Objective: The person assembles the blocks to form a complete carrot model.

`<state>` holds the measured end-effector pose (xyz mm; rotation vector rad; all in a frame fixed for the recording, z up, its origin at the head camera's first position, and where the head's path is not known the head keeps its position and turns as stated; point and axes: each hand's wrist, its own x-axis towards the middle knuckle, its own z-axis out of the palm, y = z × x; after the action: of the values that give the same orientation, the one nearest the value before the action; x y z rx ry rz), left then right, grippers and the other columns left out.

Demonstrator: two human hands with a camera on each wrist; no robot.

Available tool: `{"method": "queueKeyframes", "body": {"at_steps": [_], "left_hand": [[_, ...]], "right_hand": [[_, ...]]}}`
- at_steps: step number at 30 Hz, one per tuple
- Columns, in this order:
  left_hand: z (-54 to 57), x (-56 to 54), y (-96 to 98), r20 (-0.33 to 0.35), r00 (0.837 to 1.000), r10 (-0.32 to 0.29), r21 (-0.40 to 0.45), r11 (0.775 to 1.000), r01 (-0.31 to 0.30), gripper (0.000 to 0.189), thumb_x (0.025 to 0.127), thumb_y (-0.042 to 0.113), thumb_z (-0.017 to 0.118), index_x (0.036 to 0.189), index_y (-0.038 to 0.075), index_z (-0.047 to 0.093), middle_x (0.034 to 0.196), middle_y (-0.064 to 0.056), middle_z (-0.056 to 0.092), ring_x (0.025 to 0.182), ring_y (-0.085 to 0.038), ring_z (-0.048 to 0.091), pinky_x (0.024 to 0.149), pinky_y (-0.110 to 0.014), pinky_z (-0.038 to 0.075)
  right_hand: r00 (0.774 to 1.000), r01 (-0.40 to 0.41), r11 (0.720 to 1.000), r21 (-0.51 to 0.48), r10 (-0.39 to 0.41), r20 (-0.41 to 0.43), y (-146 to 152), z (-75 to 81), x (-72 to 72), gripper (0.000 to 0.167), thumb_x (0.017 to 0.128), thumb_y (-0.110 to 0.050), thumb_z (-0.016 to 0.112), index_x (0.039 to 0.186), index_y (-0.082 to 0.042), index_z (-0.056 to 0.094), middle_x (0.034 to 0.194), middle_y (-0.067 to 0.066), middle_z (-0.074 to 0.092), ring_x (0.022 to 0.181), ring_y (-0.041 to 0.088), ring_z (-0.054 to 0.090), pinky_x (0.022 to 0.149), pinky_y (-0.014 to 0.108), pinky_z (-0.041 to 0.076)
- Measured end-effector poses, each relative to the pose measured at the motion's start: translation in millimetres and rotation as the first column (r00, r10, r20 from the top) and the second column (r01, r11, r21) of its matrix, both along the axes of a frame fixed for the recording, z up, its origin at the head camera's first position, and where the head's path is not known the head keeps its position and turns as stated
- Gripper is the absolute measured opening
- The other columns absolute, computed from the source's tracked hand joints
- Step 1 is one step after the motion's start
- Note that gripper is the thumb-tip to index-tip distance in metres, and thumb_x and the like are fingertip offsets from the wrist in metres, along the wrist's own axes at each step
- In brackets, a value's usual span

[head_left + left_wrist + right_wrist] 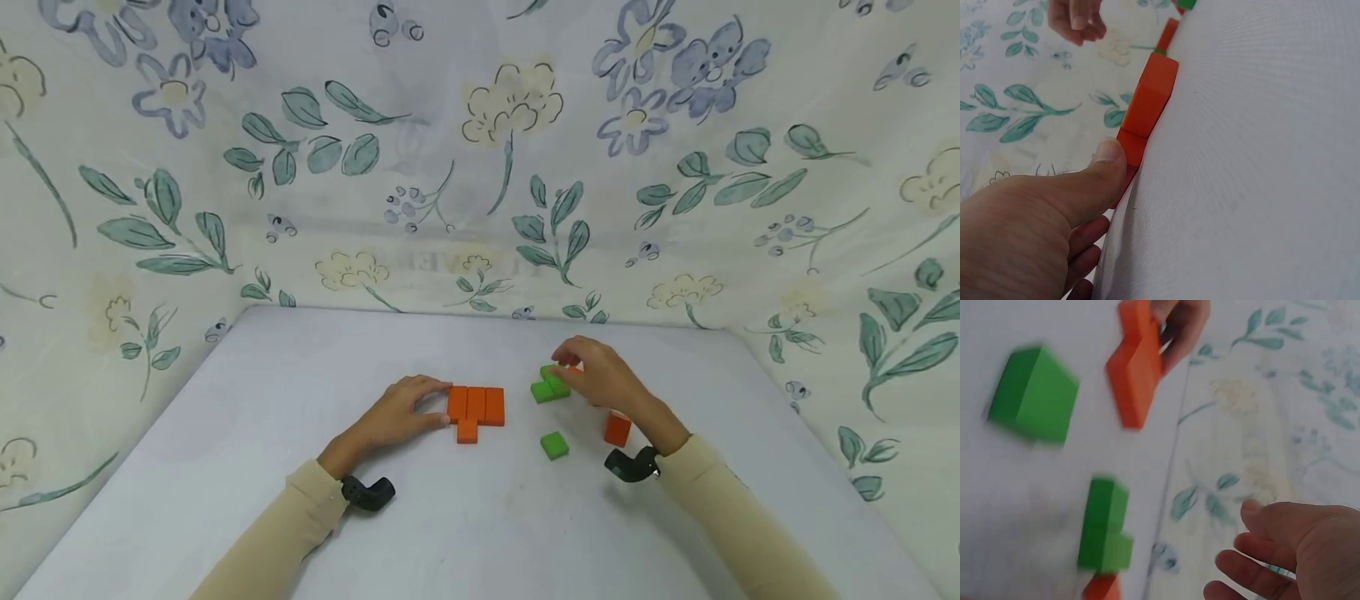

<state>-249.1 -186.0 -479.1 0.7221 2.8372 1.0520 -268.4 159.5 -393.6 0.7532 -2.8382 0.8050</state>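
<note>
Three orange blocks (476, 405) lie side by side on the white table (225, 467), with a smaller orange block (467, 431) against their near edge. My left hand (442, 404) pinches the row's left end; its thumb (1107, 162) presses the orange blocks (1147, 106). My right hand (562, 367) hovers over a cluster of green blocks (551, 386), and a bit of an orange block (574, 367) shows at its fingertips. In the right wrist view the right hand (1241, 550) is spread and holds nothing, beside the green blocks (1105, 528).
A single green block (554, 445) lies nearer to me, and another orange block (617, 429) sits under my right wrist. Flowered cloth (480, 167) walls the table at the back and on both sides.
</note>
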Motion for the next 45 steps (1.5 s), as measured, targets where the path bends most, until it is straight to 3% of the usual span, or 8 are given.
{"method": "queueKeyframes", "body": {"at_steps": [7, 15, 19, 27, 32, 37, 45], "left_hand": [[-4.1, 1.8, -3.2, -0.009, 1.0, 0.003, 0.0, 1.0, -0.003, 0.057, 0.091, 0.041, 0.072, 0.142, 0.021, 0.056, 0.144, -0.005, 0.056, 0.137, -0.031, 0.045, 0.113, -0.06, 0.033], [-4.0, 0.6, -1.3, -0.016, 1.0, -0.001, 0.016, 1.0, 0.002, 0.056, 0.091, 0.039, 0.072, 0.141, 0.02, 0.056, 0.144, -0.006, 0.056, 0.137, -0.031, 0.045, 0.113, -0.059, 0.033], [-5.2, -0.1, 0.8, -0.018, 1.0, -0.005, 0.007, 1.0, 0.005, 0.056, 0.091, 0.04, 0.072, 0.142, 0.02, 0.056, 0.144, -0.005, 0.056, 0.138, -0.03, 0.045, 0.114, -0.058, 0.032], [-4.6, 0.3, 0.6, -0.025, 1.0, 0.002, 0.002, 1.0, -0.002, 0.056, 0.091, 0.041, 0.072, 0.141, 0.021, 0.057, 0.143, -0.004, 0.057, 0.137, -0.03, 0.046, 0.114, -0.058, 0.033], [-3.5, 1.5, -0.5, -0.024, 1.0, 0.002, 0.003, 1.0, -0.001, 0.056, 0.091, 0.04, 0.073, 0.141, 0.02, 0.057, 0.143, -0.004, 0.057, 0.137, -0.03, 0.046, 0.114, -0.058, 0.032], [-1.0, 2.5, -0.6, -0.032, 0.999, -0.003, -0.004, 1.0, 0.003, 0.056, 0.091, 0.039, 0.073, 0.141, 0.019, 0.057, 0.144, -0.005, 0.057, 0.137, -0.031, 0.046, 0.114, -0.058, 0.032], [-1.0, 2.8, -0.2, -0.019, 1.0, -0.002, 0.006, 1.0, 0.002, 0.056, 0.091, 0.039, 0.073, 0.141, 0.02, 0.057, 0.143, -0.004, 0.057, 0.138, -0.03, 0.045, 0.114, -0.059, 0.032]], "right_hand": [[0.991, 0.098, 0.992, 0.081, -0.105, 0.087, 31.5, -14.5, -28.4, 0.021, 0.096, -0.018, 0.066, 0.11, -0.003, 0.068, 0.103, 0.011, 0.067, 0.095, 0.025, 0.061, 0.082, 0.039, 0.056], [0.975, 0.063, 0.977, 0.205, -0.104, 0.198, 40.1, -33.2, -45.8, 0.037, 0.094, -0.023, 0.07, 0.122, 0.0, 0.064, 0.117, 0.015, 0.065, 0.104, 0.028, 0.06, 0.092, 0.043, 0.056], [0.968, 0.059, 0.971, 0.233, -0.112, 0.223, 41.5, -40.4, -46.5, 0.037, 0.093, -0.025, 0.072, 0.122, -0.001, 0.065, 0.113, 0.012, 0.066, 0.1, 0.025, 0.059, 0.091, 0.041, 0.056], [0.974, 0.082, 0.973, 0.214, -0.123, 0.189, 37.6, -44.1, -45.1, 0.034, 0.092, -0.021, 0.073, 0.119, -0.001, 0.066, 0.113, 0.013, 0.068, 0.099, 0.026, 0.059, 0.091, 0.044, 0.055], [0.978, 0.121, 0.968, 0.22, -0.155, 0.143, 32.9, -44.7, -45.4, 0.033, 0.09, -0.022, 0.073, 0.116, -0.003, 0.068, 0.113, 0.011, 0.071, 0.103, 0.028, 0.057, 0.09, 0.046, 0.046], [0.98, 0.164, 0.965, 0.205, -0.183, 0.079, 31.2, -39.2, -44.4, 0.033, 0.09, -0.021, 0.074, 0.117, -0.001, 0.069, 0.112, 0.012, 0.07, 0.106, 0.031, 0.058, 0.088, 0.048, 0.042], [0.977, 0.177, 0.971, 0.162, -0.193, 0.092, 32.4, -29.7, -39.3, 0.035, 0.092, -0.019, 0.071, 0.122, -0.002, 0.066, 0.119, 0.013, 0.066, 0.111, 0.032, 0.057, 0.096, 0.049, 0.05]]}}
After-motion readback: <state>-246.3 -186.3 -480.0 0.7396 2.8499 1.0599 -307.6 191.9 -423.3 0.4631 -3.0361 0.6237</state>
